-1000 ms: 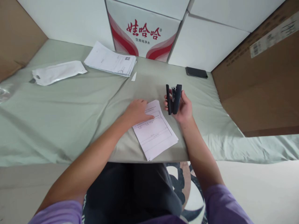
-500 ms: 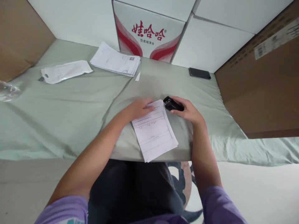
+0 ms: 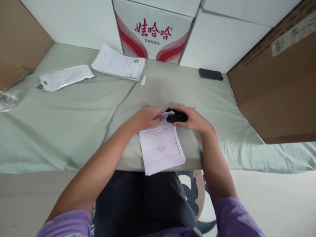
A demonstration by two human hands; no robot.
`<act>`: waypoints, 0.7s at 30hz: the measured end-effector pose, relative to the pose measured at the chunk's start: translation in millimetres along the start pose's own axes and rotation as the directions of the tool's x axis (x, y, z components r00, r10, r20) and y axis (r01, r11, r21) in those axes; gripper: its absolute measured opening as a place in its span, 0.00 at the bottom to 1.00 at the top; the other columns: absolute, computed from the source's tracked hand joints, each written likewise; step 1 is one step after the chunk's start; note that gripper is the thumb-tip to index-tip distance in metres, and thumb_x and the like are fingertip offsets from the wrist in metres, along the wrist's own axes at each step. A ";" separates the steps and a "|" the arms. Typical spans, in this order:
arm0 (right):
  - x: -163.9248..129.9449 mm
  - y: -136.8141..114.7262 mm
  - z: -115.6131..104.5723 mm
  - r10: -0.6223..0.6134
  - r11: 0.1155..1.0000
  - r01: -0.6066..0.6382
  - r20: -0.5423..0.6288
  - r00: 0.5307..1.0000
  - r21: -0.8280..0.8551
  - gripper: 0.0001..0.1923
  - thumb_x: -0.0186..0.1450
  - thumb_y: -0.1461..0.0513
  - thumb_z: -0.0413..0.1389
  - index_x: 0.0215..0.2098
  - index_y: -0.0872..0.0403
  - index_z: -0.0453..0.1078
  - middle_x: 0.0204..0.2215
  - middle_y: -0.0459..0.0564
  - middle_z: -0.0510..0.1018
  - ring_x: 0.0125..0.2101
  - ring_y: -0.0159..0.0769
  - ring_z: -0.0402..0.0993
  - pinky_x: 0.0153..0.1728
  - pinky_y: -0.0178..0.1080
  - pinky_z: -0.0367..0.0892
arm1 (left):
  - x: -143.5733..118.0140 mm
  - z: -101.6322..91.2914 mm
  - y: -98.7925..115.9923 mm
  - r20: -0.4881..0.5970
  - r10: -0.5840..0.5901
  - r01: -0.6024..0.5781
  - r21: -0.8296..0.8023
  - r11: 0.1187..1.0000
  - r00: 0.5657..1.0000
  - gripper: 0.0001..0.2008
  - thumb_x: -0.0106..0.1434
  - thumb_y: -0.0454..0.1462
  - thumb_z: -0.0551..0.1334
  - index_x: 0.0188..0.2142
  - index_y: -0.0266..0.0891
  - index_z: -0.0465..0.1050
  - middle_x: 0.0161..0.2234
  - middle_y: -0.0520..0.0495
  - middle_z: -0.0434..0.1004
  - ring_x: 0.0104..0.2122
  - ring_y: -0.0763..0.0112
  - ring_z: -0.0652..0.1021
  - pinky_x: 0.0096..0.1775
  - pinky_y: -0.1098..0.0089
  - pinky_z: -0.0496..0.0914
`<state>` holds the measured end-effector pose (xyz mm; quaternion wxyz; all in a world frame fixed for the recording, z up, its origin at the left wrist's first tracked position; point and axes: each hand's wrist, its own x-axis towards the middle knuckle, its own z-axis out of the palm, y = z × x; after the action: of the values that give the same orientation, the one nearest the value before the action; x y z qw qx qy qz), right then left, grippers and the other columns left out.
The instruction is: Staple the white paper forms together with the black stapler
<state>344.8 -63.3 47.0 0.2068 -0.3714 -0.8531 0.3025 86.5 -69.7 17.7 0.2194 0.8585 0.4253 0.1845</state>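
Note:
A black stapler (image 3: 181,116) lies in the grasp of my right hand (image 3: 195,120), its jaws pointing left. Between the jaws sits the lifted top corner of some printed sheets (image 3: 161,148). My left hand (image 3: 147,118) pinches the sheets at their top edge, thumb on top, and bends that corner up a little. The rest of the paper rests flat on the green cloth, its lower end reaching the table's front edge. Whether the stapler is pressed down fully I cannot tell.
A second stack of printed papers (image 3: 118,62) lies at the back, with a small white paper scrap (image 3: 143,80) beside it. Further left is a white plastic packet (image 3: 66,78). A black phone (image 3: 211,74) lies back right, near a large cardboard box (image 3: 276,82). White cartons (image 3: 155,29) line the back.
My right hand has brought the stapler left onto the top corner of the sheets. My left hand has raised that corner, which now sits in the stapler's jaws.

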 end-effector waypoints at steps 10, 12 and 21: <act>0.3 -3.2 4.5 0.003 0.999 -0.003 -0.010 1.000 -0.042 0.23 0.61 0.55 0.64 0.54 0.50 0.72 0.45 0.50 0.80 0.43 0.45 0.77 0.44 0.44 0.70 | 0.7 -3.3 3.9 0.061 -0.059 0.054 0.077 0.996 0.996 0.14 0.71 0.45 0.53 0.46 0.44 0.74 0.31 0.48 0.79 0.32 0.61 0.78 0.35 0.65 0.64; 0.5 -3.1 4.8 -0.001 0.999 0.000 -0.022 1.000 -0.049 0.24 0.62 0.54 0.64 0.54 0.50 0.72 0.45 0.51 0.80 0.43 0.45 0.77 0.43 0.44 0.69 | 0.9 -2.9 2.5 0.059 -0.073 0.068 0.086 0.994 0.996 0.15 0.70 0.46 0.53 0.46 0.43 0.75 0.30 0.47 0.78 0.31 0.60 0.78 0.34 0.65 0.64; 2.3 -1.8 6.0 -0.011 0.999 0.010 -0.034 0.999 -0.053 0.20 0.64 0.56 0.62 0.53 0.50 0.72 0.43 0.50 0.81 0.39 0.42 0.76 0.40 0.41 0.67 | 0.2 0.2 2.5 -0.001 -0.118 0.117 0.068 0.991 0.993 0.22 0.68 0.49 0.58 0.56 0.43 0.72 0.37 0.45 0.81 0.37 0.59 0.80 0.39 0.64 0.69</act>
<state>338.9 -64.8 44.1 0.2132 -0.3774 -0.8590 0.2725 88.3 -70.9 18.9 0.2013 0.8391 0.4808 0.1556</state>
